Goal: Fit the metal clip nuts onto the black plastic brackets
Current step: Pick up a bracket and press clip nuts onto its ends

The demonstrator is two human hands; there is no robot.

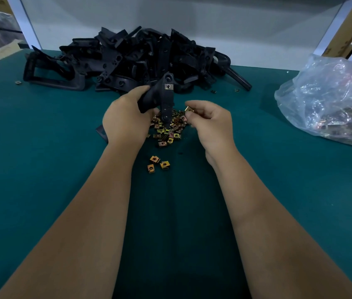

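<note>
Left hand point(125, 117) has a closed grip on a black bracket point(162, 98) already carrying one fitted clip nut point(168, 86), held over the loose nut heap point(168, 128) on the green bench point(41, 147), while right hand point(209, 121) pinches a single nut point(188, 109) just beside the bracket.

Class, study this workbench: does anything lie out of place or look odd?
Yes. A few clip nuts have strayed from the main nut pile: one at the far left beside the bracket heap, two near its right end, and three on the mat nearer the person. Nothing looks damaged.
</note>
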